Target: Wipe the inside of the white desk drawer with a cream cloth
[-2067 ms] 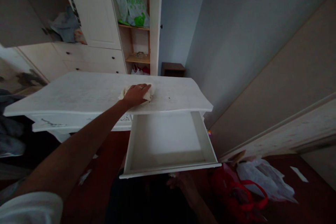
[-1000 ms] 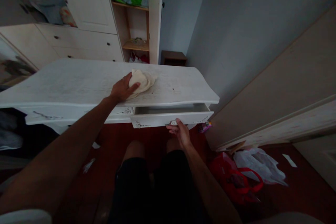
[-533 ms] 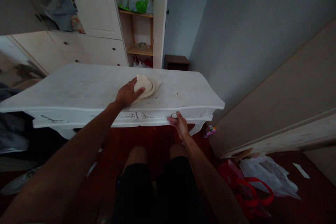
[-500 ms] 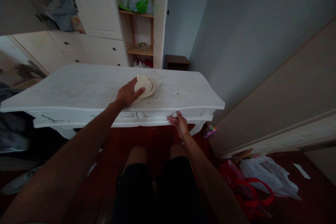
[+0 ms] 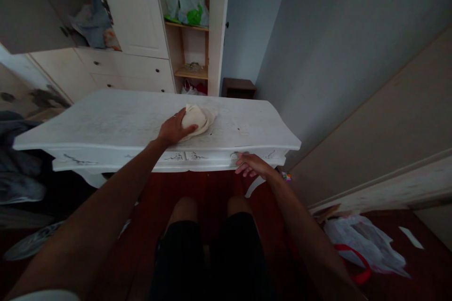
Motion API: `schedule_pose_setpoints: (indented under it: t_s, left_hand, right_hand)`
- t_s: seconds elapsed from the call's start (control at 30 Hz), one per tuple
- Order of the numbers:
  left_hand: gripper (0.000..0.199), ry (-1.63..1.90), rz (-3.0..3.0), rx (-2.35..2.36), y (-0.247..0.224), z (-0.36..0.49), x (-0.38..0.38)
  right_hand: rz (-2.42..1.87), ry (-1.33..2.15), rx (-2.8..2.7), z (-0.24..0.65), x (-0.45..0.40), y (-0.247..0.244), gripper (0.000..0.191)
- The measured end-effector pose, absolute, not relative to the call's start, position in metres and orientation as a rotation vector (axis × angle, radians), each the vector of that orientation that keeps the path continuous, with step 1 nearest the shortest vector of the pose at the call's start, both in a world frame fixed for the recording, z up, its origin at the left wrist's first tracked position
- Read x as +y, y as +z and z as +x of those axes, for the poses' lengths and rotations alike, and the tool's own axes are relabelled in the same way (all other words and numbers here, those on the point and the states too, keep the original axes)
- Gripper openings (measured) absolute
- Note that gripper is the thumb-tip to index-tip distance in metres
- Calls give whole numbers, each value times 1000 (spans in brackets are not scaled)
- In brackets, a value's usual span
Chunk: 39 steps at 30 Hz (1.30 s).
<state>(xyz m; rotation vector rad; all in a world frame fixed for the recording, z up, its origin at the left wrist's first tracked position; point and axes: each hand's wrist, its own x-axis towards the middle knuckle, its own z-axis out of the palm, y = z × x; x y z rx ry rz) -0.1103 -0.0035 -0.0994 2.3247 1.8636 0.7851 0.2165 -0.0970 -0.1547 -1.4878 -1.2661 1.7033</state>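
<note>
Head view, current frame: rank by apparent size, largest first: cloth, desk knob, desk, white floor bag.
1. Desk
2. White floor bag
3. Cloth, partly hidden by the left hand
4. Desk knob, partly hidden by the right hand

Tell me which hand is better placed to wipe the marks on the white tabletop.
The left, I'd judge: the left hand holds the cream cloth against the marked tabletop. The right hand is lower, at the drawer knob, with no cloth visible in it.
</note>
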Motion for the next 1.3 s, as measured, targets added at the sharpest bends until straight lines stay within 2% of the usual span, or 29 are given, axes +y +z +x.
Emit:
schedule_pose_setpoints:
  t_s: [0.17, 0.27, 0.4, 0.43, 0.6, 0.73, 0.83, 0.93, 1.0, 1.17, 1.3]
  left_hand:
    - [100, 725, 2313, 1939, -96, -102, -10]
    - [87, 745, 2296, 1965, -96, -95, -18]
    - [74, 906, 2186, 1973, -97, -81, -42]
    - [72, 956, 2133, 1971, -98, -76, -49]
    - [70, 1289, 1776, 1740, -104, -29, -80]
    - [74, 1492, 1355, 977, -107, 8, -88]
    - [82, 1360, 975, 534, -106, 19, -89]
    - [83, 1279, 924, 445, -103, 16, -86]
    - [77, 1268, 1083, 556, -101, 6, -83]
    - [60, 1352, 1543, 1190, -93, -42, -65]
    - [35, 1390, 1819, 1615, -99, -89, -42]
  right_hand:
    - [-1279, 1408, -1524, 240, -91, -88, 31]
    - [-1245, 1177, -1451, 249, -75, -66, 28]
    - [-1211, 1091, -1436, 241, -56, -68, 21]
    - [-1185, 1094, -1441, 234, -53, -72, 29]
    - [-998, 1191, -1522, 181, -50, -90, 92]
    - [-847, 1188, -1736, 150, -47, -81, 108]
    - [-904, 1044, -1858, 147, -41, -72, 99]
    - [-985, 896, -1943, 153, -42, -70, 78]
    - [-1006, 749, -1907, 157, -49, -75, 71]
    - [-991, 331, -1786, 173, -90, -101, 68]
    - [-908, 122, -2027, 180, -124, -137, 62]
